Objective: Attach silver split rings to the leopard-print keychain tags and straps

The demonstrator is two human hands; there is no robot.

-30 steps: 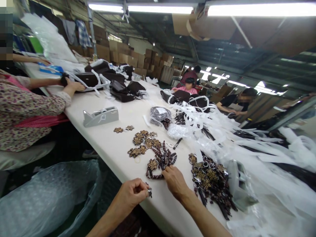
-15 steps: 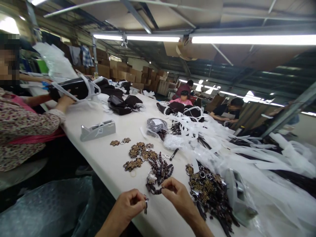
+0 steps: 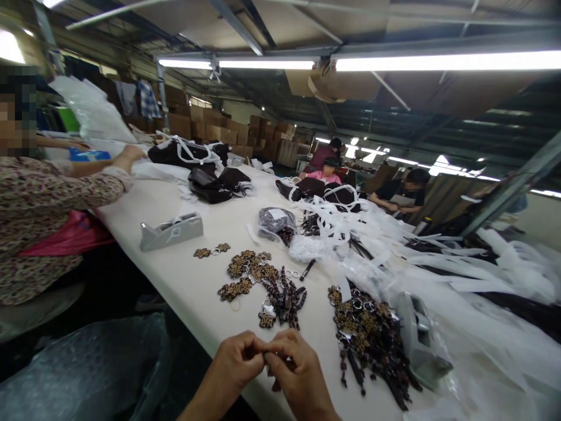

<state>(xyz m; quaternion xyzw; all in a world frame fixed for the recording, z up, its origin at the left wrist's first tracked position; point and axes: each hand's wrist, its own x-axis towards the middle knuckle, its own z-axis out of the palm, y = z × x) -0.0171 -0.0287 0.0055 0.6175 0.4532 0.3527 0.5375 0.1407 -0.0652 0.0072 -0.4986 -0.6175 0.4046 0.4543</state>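
My left hand point(image 3: 241, 363) and my right hand point(image 3: 294, 369) meet fingertip to fingertip above the near edge of the table, both pinched closed. A dark brown beaded strand point(image 3: 276, 386) hangs from my right fingers, mostly hidden behind them. Whatever sits in my left pinch is covered by the fingers. Just beyond my hands lies a small pile of dark beaded strands point(image 3: 284, 298), with a leopard-patterned flower charm point(image 3: 266, 318) at its near side. More flower charms point(image 3: 254, 266) are behind it. To the right is a larger heap of flower charms, rings and dark tassels point(image 3: 362, 327).
Grey tape dispensers stand at left point(image 3: 172, 231) and right point(image 3: 421, 339). White straps point(image 3: 333, 216) and clear plastic spread over the right side. Dark bags point(image 3: 219, 184) lie farther back. A co-worker in a patterned sleeve point(image 3: 87, 190) reaches across at left; other people sit beyond.
My hands have come together, my right hand moving left and nearer with the beaded strand, away from the pile. The co-worker's hand at left has left the dark bag.
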